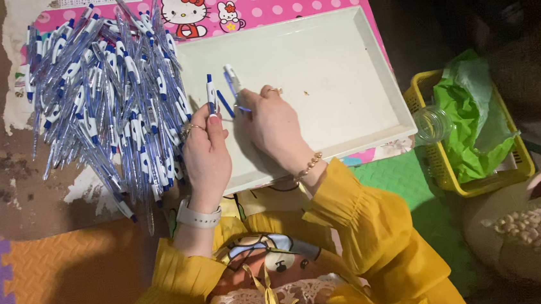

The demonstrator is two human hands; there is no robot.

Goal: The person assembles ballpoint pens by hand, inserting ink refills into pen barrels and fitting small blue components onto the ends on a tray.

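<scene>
Pen pile (102,101) left of tray (337,95); basket (474,129) right

There were two hands (206,154), one white tray (344,107), one yellow basket (435,158), one clear jar (432,124), and a pile of pens (105,100) too many to count.

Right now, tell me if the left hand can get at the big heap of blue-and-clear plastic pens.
Probably yes: the left hand sits right beside the heap of blue-and-clear plastic pens, nothing between them, though it already holds one pen part.
</scene>
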